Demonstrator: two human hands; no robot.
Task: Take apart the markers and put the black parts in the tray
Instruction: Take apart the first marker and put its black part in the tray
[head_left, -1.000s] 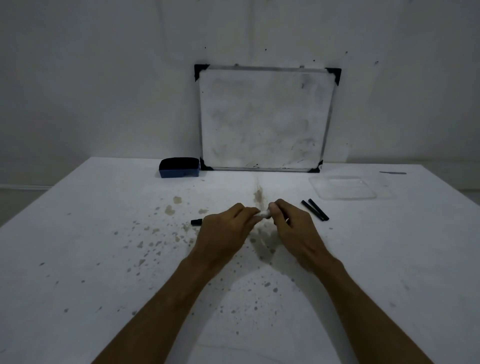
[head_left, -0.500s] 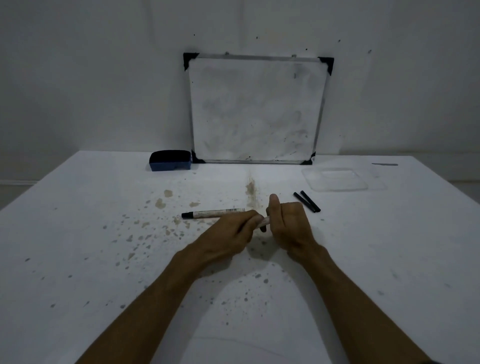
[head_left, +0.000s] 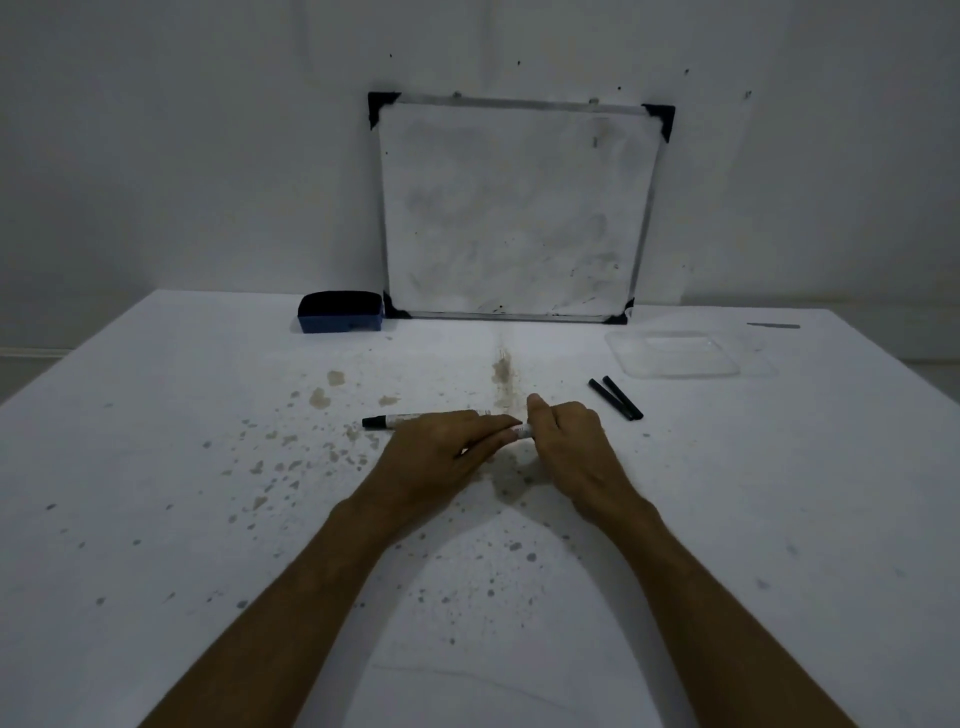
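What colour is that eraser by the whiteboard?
Blue body, dark top: eraser, clearest in the head view.

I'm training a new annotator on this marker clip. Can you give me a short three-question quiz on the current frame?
1. True or false: the two black parts already lie inside the clear tray.
2. Which item stands nearest the whiteboard's lower left corner? A) the blue eraser B) the tray C) the marker
3. Fill in: the left hand and right hand both grip one ____.

Key: 1 false, they lie on the table in front of it; 2 A; 3 marker.
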